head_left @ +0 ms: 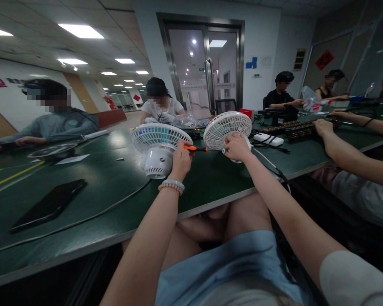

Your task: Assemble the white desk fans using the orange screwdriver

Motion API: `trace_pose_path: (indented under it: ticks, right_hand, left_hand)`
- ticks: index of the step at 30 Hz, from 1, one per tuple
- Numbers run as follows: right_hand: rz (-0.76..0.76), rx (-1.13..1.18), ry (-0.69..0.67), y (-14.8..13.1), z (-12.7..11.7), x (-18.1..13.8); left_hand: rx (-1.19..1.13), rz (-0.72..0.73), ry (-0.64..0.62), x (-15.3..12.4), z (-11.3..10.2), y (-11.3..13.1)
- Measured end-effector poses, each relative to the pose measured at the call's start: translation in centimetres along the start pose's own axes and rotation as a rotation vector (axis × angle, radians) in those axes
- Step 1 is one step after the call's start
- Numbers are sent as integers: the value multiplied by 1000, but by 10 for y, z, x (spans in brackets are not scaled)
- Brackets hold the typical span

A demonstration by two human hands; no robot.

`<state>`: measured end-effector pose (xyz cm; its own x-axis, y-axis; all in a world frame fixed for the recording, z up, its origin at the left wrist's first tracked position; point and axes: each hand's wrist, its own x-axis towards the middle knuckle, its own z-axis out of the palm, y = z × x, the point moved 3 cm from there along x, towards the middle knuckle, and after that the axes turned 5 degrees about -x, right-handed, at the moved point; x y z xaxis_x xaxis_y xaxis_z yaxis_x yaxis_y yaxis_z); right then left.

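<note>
My left hand (181,160) is closed round a screwdriver (196,148) with an orange and black handle. Its thin shaft points right, toward my right hand (238,146). The fingers of that hand are curled against the back of a white fan (223,127) with a round slatted grille. A small light-blue piece (224,151) shows by its fingertips; I cannot tell what it is. Just left of my left hand, a second white fan (158,163) stands on the table, its grille tilted upward. My right hand hides part of the first fan's body.
A black phone (49,206) lies on the green table (115,187) at left, near a long thin cable (105,211). To the right are a white box (268,139) and dark metal strips (289,128) near another person's hands (324,127). Several people sit round the table.
</note>
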<state>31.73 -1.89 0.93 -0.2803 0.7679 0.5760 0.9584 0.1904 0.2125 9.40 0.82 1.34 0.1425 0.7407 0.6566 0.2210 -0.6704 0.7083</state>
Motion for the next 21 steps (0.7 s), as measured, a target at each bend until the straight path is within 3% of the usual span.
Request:
trace_pose_path:
  ticks: [21]
  right_hand:
    - [9, -6, -2, -1, 0, 0]
  left_hand:
    - [359, 100, 82, 1, -7, 10]
